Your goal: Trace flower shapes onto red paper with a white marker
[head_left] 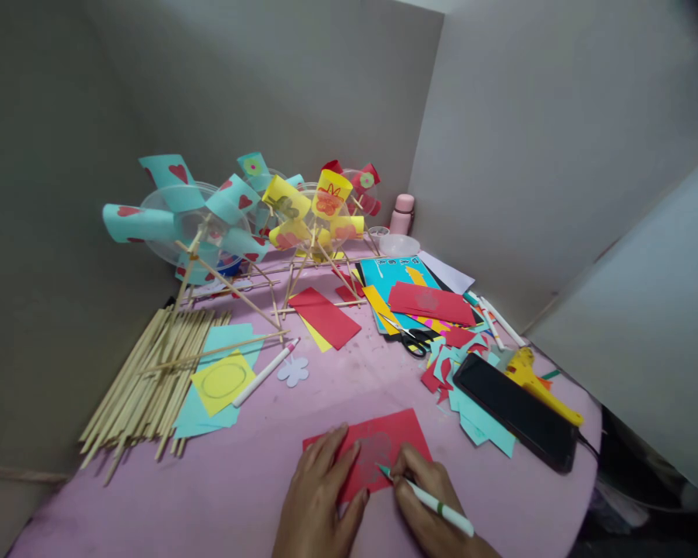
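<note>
A red paper sheet (410, 430) lies flat near the front of the table, with a faint drawn shape in its middle. My left hand (319, 496) rests on its left side, fingers spread and lying flat. Pinched in my right hand (427, 496) is a white marker (447, 518) with a green band, its green tip touching or just over the drawn shape. A white flower cutout (294, 370) lies beyond the sheet, beside a white marker with a pink end (266, 373). Left of these is yellow paper (222, 381) bearing a drawn oval.
Paper pinwheels on stick stands (198, 225) fill the back. Many wooden sticks (145, 380) lie at left. On the right are black scissors (412, 341), red paper strips (433, 302), paper scraps (471, 411), a phone (515, 411) and a yellow-handled tool (535, 384). A pink bottle (402, 215) stands behind.
</note>
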`<state>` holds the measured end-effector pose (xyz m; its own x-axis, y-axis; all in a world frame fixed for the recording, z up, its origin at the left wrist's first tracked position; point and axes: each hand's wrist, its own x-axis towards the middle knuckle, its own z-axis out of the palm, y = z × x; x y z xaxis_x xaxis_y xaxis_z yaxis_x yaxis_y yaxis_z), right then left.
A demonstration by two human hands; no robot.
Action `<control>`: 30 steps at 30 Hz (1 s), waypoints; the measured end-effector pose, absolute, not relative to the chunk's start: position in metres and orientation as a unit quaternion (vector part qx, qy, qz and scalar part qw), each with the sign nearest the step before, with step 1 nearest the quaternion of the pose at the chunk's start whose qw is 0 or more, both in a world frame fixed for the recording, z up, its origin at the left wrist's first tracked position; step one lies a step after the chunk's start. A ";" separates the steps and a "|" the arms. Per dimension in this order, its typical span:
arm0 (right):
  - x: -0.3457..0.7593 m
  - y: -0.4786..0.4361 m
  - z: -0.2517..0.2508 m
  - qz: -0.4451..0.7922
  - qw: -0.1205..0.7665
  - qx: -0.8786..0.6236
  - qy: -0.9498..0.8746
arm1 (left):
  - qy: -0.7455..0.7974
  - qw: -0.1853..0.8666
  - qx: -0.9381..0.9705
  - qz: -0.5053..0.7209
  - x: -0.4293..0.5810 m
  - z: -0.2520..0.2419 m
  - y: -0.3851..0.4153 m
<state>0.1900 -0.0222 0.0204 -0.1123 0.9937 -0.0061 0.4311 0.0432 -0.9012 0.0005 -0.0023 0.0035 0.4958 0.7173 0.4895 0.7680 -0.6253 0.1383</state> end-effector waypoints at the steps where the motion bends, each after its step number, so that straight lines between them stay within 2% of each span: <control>1: 0.190 -0.022 0.020 0.398 0.352 -0.564 -0.632 | -0.431 0.049 -0.863 -0.258 0.000 0.004 -0.002; 30: 0.190 -0.021 0.023 0.412 0.355 -0.541 -0.641 | -0.431 0.047 -0.861 -0.266 0.000 0.004 -0.001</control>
<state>0.1902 -0.0215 0.0226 -0.1616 0.9868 0.0100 0.4021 0.0751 -0.9125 0.0001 -0.0013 0.0040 0.4868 0.7173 0.4985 0.7672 -0.6239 0.1487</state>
